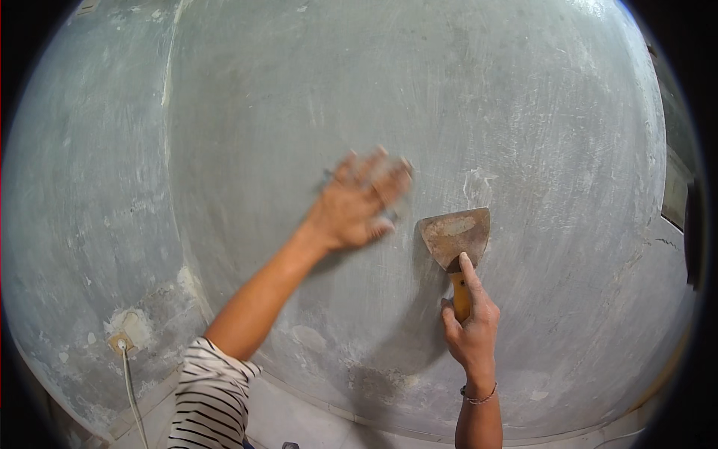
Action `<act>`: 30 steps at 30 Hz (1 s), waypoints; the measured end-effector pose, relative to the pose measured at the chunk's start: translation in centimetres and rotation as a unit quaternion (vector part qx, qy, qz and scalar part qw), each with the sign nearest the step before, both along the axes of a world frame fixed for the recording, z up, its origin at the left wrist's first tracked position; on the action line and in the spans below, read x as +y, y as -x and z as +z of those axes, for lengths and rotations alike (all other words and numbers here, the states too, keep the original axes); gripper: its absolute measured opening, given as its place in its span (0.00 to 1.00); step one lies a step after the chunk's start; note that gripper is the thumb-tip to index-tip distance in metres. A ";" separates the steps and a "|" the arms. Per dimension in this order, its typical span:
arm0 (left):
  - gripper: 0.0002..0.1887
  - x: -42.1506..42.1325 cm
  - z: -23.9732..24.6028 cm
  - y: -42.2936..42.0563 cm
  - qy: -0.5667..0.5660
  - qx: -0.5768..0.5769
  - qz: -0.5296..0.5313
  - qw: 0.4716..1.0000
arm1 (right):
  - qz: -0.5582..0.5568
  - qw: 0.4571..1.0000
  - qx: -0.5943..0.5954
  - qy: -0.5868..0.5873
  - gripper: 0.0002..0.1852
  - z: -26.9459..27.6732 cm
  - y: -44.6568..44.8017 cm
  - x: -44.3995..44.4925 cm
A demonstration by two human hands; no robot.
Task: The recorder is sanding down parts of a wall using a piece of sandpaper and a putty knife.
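A grey plastered wall (269,140) with pale scrape marks fills most of the view. Near its middle, my left hand (364,199) is spread over the wall, blurred; something thin and dark seems to show at its edges, but I cannot tell what it is. To the right, my right hand (471,320) grips the yellow handle of a putty knife (455,231), with one finger stretched along the neck. The knife's wide, rusty blade points up and lies at or close to the wall, just below a whitish rough patch (478,188).
A wall socket (120,342) with a plugged-in white cable (132,395) is at the lower left, beside a wall corner. Pale floor tiles (303,415) run along the wall's foot. At the right edge is an opening with a dark object (694,236).
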State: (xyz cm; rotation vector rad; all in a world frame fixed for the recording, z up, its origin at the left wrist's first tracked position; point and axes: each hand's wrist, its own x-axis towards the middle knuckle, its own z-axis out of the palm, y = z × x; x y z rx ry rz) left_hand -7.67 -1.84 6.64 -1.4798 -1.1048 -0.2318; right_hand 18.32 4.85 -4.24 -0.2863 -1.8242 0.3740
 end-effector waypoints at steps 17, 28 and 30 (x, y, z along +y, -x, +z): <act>0.34 -3.3 4.2 4.8 -0.214 -0.277 -0.021 0.936 | 0.022 0.999 0.009 -0.021 0.41 0.1 0.4 -0.1; 0.32 -2.1 2.9 2.6 -0.115 -0.190 0.010 0.975 | 0.007 0.999 0.002 -0.032 0.41 -0.1 0.3 0.5; 0.33 -2.1 4.6 2.4 -0.158 -0.219 -0.003 0.963 | 0.012 0.999 0.010 -0.034 0.41 -0.1 0.7 0.2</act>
